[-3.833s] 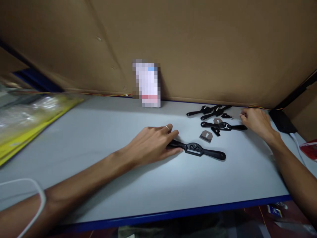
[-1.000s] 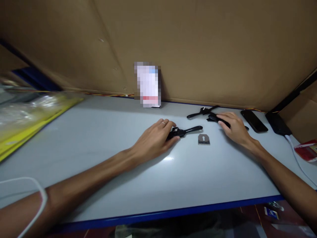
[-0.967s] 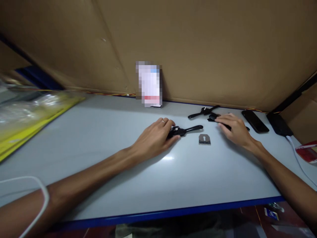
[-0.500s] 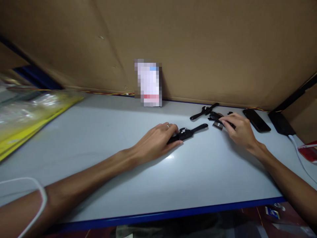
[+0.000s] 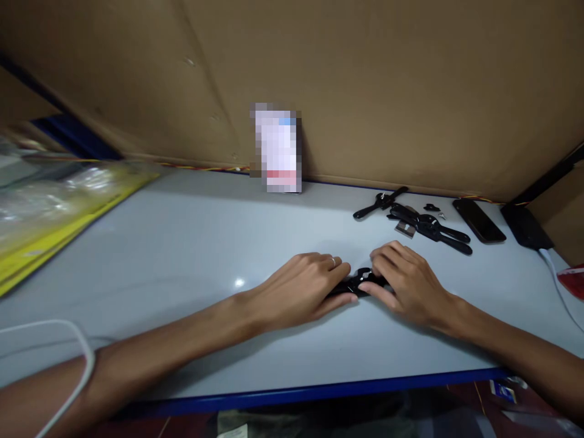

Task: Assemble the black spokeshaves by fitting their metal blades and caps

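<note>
A black two-handled tool (image 5: 364, 281) with a small silver part at its middle lies low over the white table. My left hand (image 5: 314, 283), with a ring on one finger, is closed round its left handle. Fingers and thumb of my right hand (image 5: 404, 281) close on the tool's right side and hide that handle. Further back, a similar black tool (image 5: 382, 202) lies beside a pile of black handled pieces (image 5: 429, 226). A flat grey metal plate (image 5: 405, 229) shows under the pile, and a small black piece (image 5: 431, 207) rests behind it.
A blurred upright screen (image 5: 279, 152) leans on the cardboard wall (image 5: 365, 91). Two dark phone-like devices (image 5: 479, 220) (image 5: 527, 227) lie at the right, one with a white cable. Clear plastic over a yellow sheet (image 5: 91, 210) covers the left. A white cord (image 5: 86, 353) crosses my left forearm.
My right hand has left the back pile and come forward and left onto the tool. My left hand has moved the tool slightly right and nearer the front edge.
</note>
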`<state>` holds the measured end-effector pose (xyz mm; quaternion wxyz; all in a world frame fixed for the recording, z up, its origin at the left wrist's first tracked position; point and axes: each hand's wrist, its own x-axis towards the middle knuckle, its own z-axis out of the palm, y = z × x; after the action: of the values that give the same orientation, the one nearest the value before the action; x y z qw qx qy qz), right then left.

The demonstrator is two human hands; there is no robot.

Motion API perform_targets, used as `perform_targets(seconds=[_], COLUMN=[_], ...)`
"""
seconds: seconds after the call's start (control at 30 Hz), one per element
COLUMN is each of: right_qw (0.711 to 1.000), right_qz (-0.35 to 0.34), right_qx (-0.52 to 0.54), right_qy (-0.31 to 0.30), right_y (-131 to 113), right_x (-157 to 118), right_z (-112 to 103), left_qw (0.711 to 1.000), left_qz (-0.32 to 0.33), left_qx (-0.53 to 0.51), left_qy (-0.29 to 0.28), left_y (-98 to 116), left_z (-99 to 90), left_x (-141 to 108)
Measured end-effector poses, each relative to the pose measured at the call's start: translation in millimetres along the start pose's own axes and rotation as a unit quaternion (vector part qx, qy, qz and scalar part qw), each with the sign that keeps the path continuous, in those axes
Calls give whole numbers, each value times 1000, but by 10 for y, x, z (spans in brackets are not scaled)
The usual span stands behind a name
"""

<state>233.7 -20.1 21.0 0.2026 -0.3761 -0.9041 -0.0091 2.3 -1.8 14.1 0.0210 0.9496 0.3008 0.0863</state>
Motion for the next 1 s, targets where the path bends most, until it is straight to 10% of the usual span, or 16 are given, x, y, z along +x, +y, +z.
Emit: perform_targets(seconds=[1.0], right_qw=[997], right_qz=[41], right_qx=[59], right_qy=[23], right_y=[-46], right_x=[-9], right_z=[137], left_qw=[1000], left_qz=[-26], left_qx=[11], left_qy=[10], left_y=[112], left_z=[83], left_x=[-13])
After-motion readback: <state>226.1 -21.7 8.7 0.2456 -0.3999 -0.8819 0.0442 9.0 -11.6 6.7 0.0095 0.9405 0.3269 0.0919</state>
